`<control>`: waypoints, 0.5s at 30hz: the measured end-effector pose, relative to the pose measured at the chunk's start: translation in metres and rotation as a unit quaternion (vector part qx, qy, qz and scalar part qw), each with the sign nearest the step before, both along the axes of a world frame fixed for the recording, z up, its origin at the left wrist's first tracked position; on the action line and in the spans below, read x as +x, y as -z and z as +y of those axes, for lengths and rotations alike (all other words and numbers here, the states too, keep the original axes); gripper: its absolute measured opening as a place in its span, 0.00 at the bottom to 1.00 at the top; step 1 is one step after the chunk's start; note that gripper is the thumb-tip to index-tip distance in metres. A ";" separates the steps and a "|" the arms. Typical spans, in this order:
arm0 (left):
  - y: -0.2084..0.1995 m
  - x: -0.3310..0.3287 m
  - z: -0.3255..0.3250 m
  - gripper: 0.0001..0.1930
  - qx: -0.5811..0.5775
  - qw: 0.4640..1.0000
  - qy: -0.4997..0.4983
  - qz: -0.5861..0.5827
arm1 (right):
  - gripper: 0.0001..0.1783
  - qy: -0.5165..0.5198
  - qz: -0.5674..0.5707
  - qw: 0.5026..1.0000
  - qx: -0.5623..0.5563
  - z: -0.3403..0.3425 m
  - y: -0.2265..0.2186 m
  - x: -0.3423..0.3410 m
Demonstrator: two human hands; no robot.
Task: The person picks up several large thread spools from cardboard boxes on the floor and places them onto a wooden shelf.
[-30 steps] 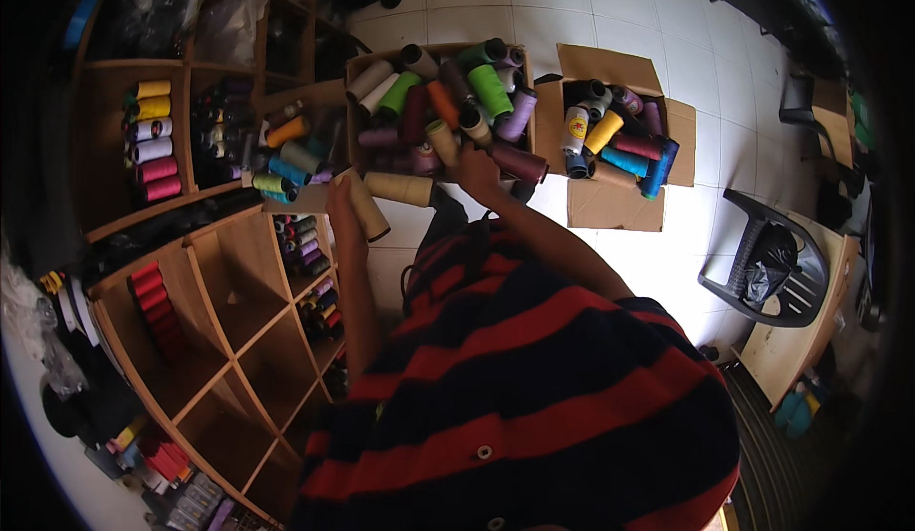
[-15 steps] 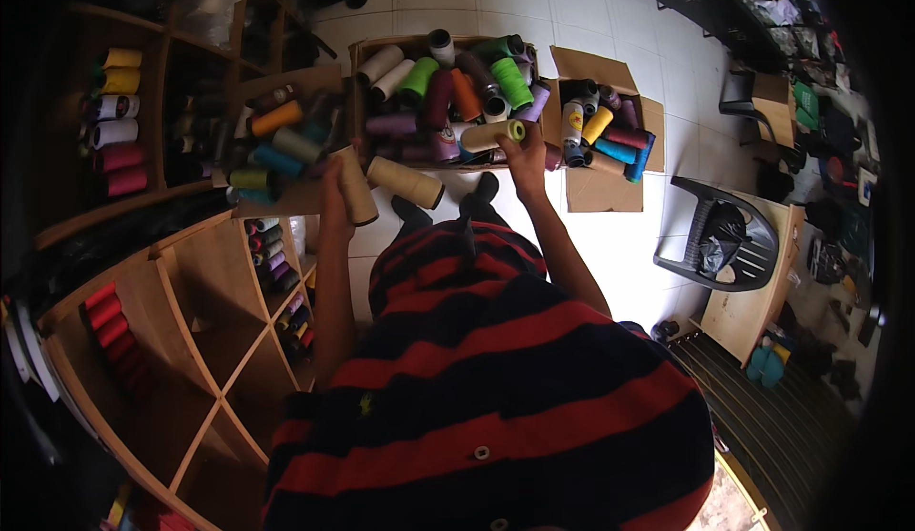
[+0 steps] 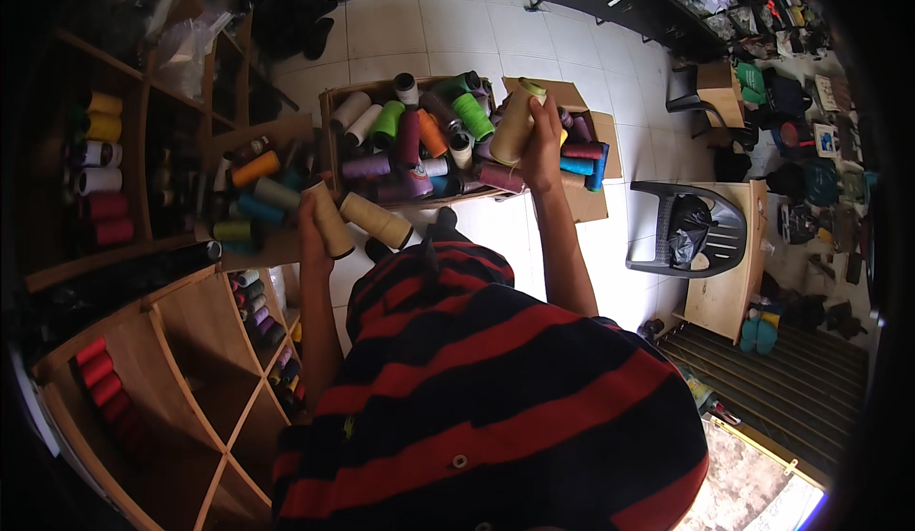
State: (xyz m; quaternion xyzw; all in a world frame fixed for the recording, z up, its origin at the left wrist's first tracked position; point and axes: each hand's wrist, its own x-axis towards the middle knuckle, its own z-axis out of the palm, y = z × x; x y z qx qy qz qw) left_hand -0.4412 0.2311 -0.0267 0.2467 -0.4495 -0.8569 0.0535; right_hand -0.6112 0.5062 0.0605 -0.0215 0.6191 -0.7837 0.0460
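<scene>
White floor tiles (image 3: pixel 477 18) are seen toward twelve o'clock, with wooden shelving (image 3: pixel 198 395) ranged at eight and a dark plastic chair (image 3: pixel 721 245) at three. Just now, a large beige spool (image 3: pixel 514 131) has been lifted clear of the cardboard box (image 3: pixel 329 140) at eleven o'clock, where other spools (image 3: pixel 473 116) are heaped; it has thus been parted from the pile, and both hands are occupied. At one o'clock it is gripped nearly upright by the right hand (image 3: pixel 543 145), fingers wrapped about its side. At nine, a second beige spool (image 3: pixel 330 221) is clasped by the left hand (image 3: pixel 311 226); beside it a third beige spool (image 3: pixel 376 220) is seen, though how it is supported cannot be told. Compared with half a second ago, when it was held nearly level, the right-hand spool has been raised and turned, and the open carton (image 3: pixel 589 205) at two o'clock is now partly covered.
</scene>
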 end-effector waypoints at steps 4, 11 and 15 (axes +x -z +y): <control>0.003 -0.004 0.004 0.27 -0.015 1.000 -0.012 0.003 | 0.19 -0.041 0.078 0.995 0.050 0.004 -0.026 -0.017; -0.003 -0.020 0.029 0.26 -0.052 0.996 -0.068 0.004 | 0.22 -0.153 0.140 0.978 -0.009 0.017 -0.076 -0.048; -0.020 -0.036 0.048 0.25 -0.063 0.994 -0.084 0.010 | 0.23 -0.227 0.211 0.951 -0.001 0.023 -0.105 -0.078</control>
